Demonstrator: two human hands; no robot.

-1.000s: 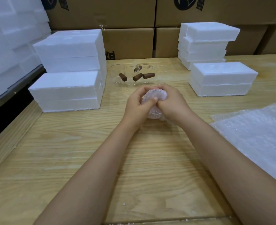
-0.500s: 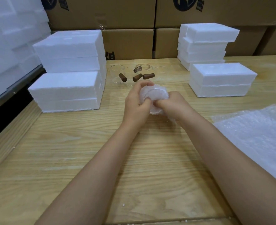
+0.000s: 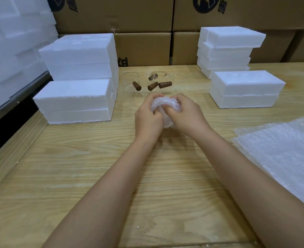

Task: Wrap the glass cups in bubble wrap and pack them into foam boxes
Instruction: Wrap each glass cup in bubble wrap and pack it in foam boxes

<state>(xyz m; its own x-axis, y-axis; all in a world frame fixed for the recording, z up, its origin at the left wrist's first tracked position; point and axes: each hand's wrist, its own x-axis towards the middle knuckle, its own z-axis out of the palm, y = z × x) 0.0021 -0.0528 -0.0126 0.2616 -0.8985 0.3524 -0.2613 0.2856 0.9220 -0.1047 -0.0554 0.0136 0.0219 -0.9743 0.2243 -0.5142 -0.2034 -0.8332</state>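
Observation:
A glass cup wrapped in bubble wrap (image 3: 162, 104) is held over the middle of the wooden table (image 3: 94, 167). My left hand (image 3: 147, 120) grips its left side and my right hand (image 3: 187, 117) grips its right side, fingers pressed into the wrap. The cup's clear base shows between my palms. Several bare glass cups with brown handles (image 3: 153, 85) stand behind it. A closed white foam box (image 3: 246, 88) sits at the right, and another foam box (image 3: 74, 101) at the left.
Sheets of bubble wrap (image 3: 281, 154) lie at the right edge of the table. Stacked foam boxes (image 3: 79, 56) rise at the back left and more foam boxes (image 3: 228, 49) at the back right. Cardboard cartons (image 3: 144, 47) line the back.
Both hands have turned the wrapped cup and shifted their grip. The right hand came back up over the top of the bundle, and the wrap is bunched tighter.

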